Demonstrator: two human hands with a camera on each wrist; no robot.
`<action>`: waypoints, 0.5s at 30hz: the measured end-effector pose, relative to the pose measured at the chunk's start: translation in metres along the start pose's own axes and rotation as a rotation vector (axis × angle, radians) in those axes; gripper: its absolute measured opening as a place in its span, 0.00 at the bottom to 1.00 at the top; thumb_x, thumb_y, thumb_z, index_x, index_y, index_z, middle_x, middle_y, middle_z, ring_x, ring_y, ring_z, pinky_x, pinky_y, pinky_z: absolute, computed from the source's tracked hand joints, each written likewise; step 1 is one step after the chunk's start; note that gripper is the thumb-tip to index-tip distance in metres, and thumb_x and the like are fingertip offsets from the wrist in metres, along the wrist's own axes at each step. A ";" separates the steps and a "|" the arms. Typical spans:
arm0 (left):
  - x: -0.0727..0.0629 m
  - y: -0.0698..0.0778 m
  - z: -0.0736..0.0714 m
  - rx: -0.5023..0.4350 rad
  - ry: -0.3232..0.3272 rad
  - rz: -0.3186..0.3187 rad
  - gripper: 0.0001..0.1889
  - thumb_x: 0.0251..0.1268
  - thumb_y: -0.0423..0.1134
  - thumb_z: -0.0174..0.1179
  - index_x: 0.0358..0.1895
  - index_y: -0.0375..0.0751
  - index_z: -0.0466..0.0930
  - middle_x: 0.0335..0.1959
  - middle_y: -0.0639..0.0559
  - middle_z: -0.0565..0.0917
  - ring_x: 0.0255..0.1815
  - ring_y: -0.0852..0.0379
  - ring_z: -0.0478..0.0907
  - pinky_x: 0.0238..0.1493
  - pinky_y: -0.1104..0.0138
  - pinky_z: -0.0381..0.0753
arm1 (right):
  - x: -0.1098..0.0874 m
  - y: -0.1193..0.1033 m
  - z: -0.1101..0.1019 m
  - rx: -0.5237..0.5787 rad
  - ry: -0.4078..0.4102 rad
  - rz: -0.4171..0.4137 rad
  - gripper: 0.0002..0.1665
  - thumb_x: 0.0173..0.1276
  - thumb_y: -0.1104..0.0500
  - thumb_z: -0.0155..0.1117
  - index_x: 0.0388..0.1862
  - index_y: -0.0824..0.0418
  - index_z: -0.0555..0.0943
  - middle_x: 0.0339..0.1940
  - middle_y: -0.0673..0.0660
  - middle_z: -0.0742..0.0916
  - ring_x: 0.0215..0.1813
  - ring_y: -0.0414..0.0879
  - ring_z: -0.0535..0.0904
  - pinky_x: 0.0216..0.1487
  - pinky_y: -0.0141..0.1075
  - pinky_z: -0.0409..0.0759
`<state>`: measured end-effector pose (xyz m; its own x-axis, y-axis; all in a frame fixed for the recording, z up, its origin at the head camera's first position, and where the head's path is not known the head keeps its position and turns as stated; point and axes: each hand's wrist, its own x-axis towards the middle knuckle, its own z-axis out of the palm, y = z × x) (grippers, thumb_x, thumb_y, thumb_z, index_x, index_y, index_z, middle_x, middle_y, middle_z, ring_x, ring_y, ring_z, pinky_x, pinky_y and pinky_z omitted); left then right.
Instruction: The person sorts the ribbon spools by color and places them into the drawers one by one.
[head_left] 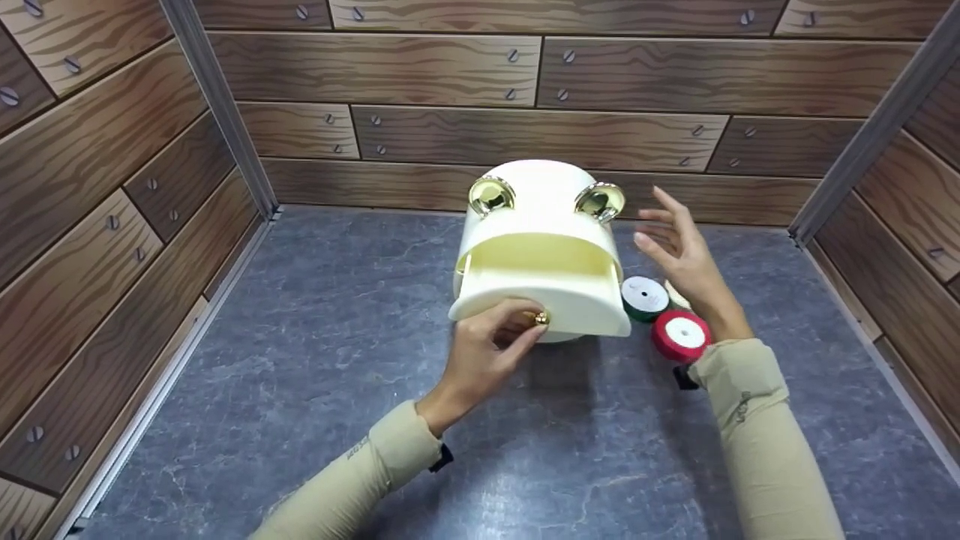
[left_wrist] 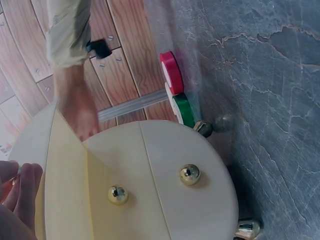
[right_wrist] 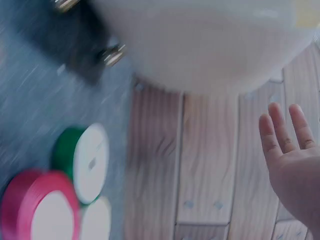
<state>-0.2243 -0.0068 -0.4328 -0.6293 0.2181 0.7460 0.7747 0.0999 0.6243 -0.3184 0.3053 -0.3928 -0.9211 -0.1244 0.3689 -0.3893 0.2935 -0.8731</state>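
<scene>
A cream, round-topped drawer cabinet (head_left: 544,180) stands toward the back, with two shiny gold round ear-like pieces (head_left: 491,195) on top. Its top drawer (head_left: 581,309) is pulled out toward me. My left hand (head_left: 480,349) pinches the drawer's small gold knob (head_left: 541,319) between thumb and fingers. Below that drawer, the left wrist view shows two closed drawer fronts, each with a gold knob (left_wrist: 190,174). Beside the cabinet's right side, my right hand (head_left: 686,259) is raised with its fingers extended and holds nothing; the right wrist view shows it apart from the cabinet wall (right_wrist: 210,55).
Right of the cabinet, a green ribbon spool (head_left: 645,296), a red ribbon spool (head_left: 681,335) and a pale spool (right_wrist: 96,220) lie close together, partly under my right forearm. Gold feet (left_wrist: 203,128) support the cabinet on the grey marbled tabletop (head_left: 337,300). Wood-patterned walls (head_left: 442,71) enclose the space.
</scene>
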 end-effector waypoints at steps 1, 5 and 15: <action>0.000 0.000 0.000 -0.003 0.000 0.000 0.09 0.69 0.34 0.69 0.49 0.36 0.86 0.39 0.47 0.91 0.35 0.56 0.90 0.35 0.69 0.91 | -0.004 0.006 -0.005 -0.029 0.000 0.019 0.42 0.80 0.57 0.60 0.86 0.46 0.53 0.70 0.57 0.73 0.71 0.50 0.73 0.66 0.25 0.75; 0.000 0.000 0.000 -0.006 0.002 -0.006 0.10 0.68 0.35 0.69 0.49 0.37 0.86 0.39 0.47 0.91 0.35 0.55 0.90 0.35 0.69 0.91 | -0.023 0.031 -0.025 -0.122 -0.014 0.133 0.45 0.80 0.52 0.61 0.87 0.48 0.49 0.75 0.65 0.70 0.75 0.62 0.69 0.70 0.35 0.75; -0.001 0.001 0.001 0.011 0.002 -0.008 0.10 0.69 0.35 0.69 0.49 0.37 0.86 0.39 0.47 0.91 0.35 0.56 0.90 0.36 0.71 0.90 | -0.067 0.085 -0.061 -0.284 -0.097 0.399 0.53 0.75 0.40 0.64 0.86 0.61 0.50 0.79 0.76 0.63 0.78 0.73 0.61 0.76 0.67 0.64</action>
<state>-0.2229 -0.0063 -0.4328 -0.6353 0.2153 0.7416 0.7705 0.1125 0.6274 -0.2896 0.3970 -0.4726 -0.9993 -0.0331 -0.0197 -0.0032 0.5810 -0.8139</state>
